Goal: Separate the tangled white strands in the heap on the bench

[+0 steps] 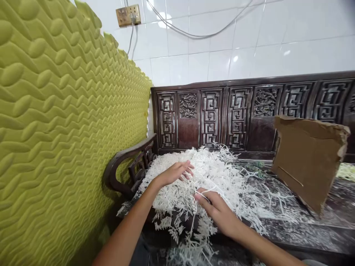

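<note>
The heap of white sprigs [216, 173] lies on the bench [294, 231] at five o'clock, perhaps cornered so the armrest [133, 149] and carved back [188, 133] contain it. The right hand [215, 207] pinches a thin stem [195, 187], thumb against forefinger, probably steadying it; the left hand [177, 173] curls half open at six — whether gripping anything, I cannot tell. The sprigs look feathery and tangled, some drooping towards six.

Lower centre, my sprigs [212, 168] are white; left, a yellow-green, wave-patterned mat [69, 111]; top, white tiles [194, 40]; right, plain brown cardboard [307, 162].
</note>
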Demonstrator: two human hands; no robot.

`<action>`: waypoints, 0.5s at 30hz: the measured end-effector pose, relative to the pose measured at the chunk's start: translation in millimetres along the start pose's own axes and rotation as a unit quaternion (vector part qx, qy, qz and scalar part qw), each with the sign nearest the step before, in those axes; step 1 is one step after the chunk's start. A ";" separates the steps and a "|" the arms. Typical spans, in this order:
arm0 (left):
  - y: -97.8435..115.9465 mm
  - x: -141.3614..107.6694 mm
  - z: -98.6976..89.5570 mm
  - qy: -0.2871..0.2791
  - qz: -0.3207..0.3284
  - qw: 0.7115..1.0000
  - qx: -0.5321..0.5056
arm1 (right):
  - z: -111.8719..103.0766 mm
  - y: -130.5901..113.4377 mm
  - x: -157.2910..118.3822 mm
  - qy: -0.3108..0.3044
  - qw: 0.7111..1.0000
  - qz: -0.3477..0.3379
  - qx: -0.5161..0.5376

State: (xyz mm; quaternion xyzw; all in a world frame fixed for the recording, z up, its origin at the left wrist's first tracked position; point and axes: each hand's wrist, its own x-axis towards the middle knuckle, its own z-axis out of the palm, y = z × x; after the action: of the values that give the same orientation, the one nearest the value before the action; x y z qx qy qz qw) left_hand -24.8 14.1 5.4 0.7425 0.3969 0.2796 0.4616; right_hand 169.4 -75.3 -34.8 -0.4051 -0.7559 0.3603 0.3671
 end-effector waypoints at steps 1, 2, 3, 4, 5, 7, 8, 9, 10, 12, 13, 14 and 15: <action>7.5 -5.2 1.5 -0.051 0.002 0.998 -0.025 | 0.8 -0.9 0.7 -0.002 1.000 -0.005 0.004; 13.0 -9.8 2.1 -0.087 0.003 0.996 -0.029 | 1.6 -1.7 1.0 -0.001 1.000 -0.007 0.007; 16.2 -13.6 1.9 -0.106 0.001 0.994 -0.018 | 2.2 -2.2 1.2 0.002 1.000 -0.006 0.008; 17.1 -16.2 1.1 -0.106 -0.001 0.994 0.006 | 2.6 -2.5 1.5 0.009 1.000 -0.004 0.008; 16.0 -17.6 0.0 -0.091 0.002 0.995 0.036 | 2.7 -2.5 2.0 0.016 1.000 0.000 0.007; 9.2 -16.8 -2.9 -0.049 0.013 0.996 0.076 | 1.6 -2.9 3.7 0.020 1.000 0.003 0.008; 4.8 -15.0 -4.3 -0.033 0.019 0.996 0.075 | 0.5 -3.6 4.7 0.015 1.000 0.001 0.013; 0.4 -12.8 -5.5 -0.026 0.020 0.997 0.063 | -1.0 -4.8 5.8 0.008 1.000 -0.003 0.019; -3.3 -10.2 -6.2 -0.027 0.013 0.999 0.045 | -2.8 -6.4 6.6 0.004 1.000 -0.010 0.025; -7.9 -5.1 -5.5 -0.028 -0.010 1.000 0.008 | -6.6 -10.0 7.6 0.004 0.999 -0.028 0.022; -8.7 -2.4 -4.0 -0.022 -0.016 1.000 -0.002 | -8.5 -11.5 7.9 0.009 0.999 -0.037 0.012; -8.7 0.3 -1.6 -0.015 -0.016 1.000 -0.010 | -10.3 -12.8 8.2 0.013 0.999 -0.046 -0.001; -8.4 3.4 1.2 -0.008 -0.012 1.000 -0.015 | -11.9 -13.8 8.7 0.017 0.998 -0.054 -0.015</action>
State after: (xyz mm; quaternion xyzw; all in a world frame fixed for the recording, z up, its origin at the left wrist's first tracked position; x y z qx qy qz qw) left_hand -24.8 18.6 -2.5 0.7329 0.3982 0.2736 0.4789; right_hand 171.2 -70.4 -15.3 -0.3752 -0.7758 0.3217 0.3924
